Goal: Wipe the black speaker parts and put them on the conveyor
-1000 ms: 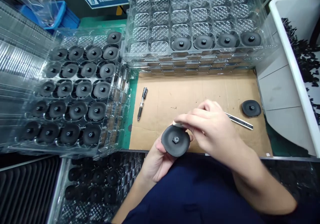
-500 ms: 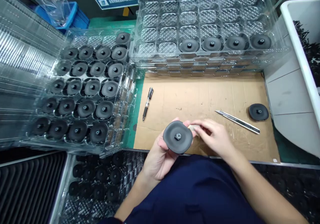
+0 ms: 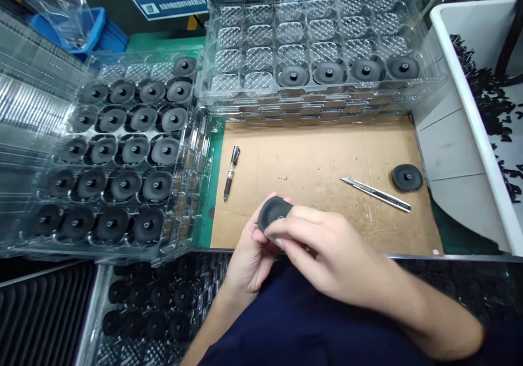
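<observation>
My left hand (image 3: 249,262) is closed around a black rubber-like disc (image 3: 271,210), a dished, rounded part held tilted above the cardboard (image 3: 294,153). My right hand (image 3: 322,243) reaches across its front, with thumb and fingers bent together at the lower right edge. Those fingers hide the disc's centre and most of its right side. Whatever they pinch, if anything, is hidden. A craft knife (image 3: 376,194) lies to the right of my hands, and a pen (image 3: 231,174) to the left. Another black disc (image 3: 407,177) rests near the cardboard's right edge, its stud facing up.
At the left, a clear plastic tray (image 3: 180,213) holds rows of black discs. A stack of clear trays (image 3: 322,91) stands behind the cardboard, with several discs in its front row. A white bin (image 3: 469,99) of small black pieces is at the right, a blue basket (image 3: 110,36) back left.
My right hand has moved left from beside the disc to over its front. The disc has tilted and is now partly covered. The whole view has shifted slightly.
</observation>
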The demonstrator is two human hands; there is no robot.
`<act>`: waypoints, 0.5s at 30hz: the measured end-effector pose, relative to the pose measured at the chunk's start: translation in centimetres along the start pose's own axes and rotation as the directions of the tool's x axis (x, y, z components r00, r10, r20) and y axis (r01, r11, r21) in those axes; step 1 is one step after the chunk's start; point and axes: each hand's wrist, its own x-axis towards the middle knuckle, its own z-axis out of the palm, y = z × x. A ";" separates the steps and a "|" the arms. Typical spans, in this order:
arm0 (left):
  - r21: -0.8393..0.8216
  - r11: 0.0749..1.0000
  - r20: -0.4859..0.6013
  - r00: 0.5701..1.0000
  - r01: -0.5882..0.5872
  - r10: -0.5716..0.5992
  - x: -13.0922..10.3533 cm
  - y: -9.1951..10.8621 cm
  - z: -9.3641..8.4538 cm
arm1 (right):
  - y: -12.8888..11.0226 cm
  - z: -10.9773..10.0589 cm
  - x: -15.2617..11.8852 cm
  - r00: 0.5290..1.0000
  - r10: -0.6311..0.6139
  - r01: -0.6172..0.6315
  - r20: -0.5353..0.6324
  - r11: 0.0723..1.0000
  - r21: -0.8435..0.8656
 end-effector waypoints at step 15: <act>0.027 0.997 -0.010 0.997 0.075 -0.075 0.1 0.7 -0.3 | 1.4 -0.8 -1.5 0.984 0.072 -0.118 -0.161 0.945 -0.304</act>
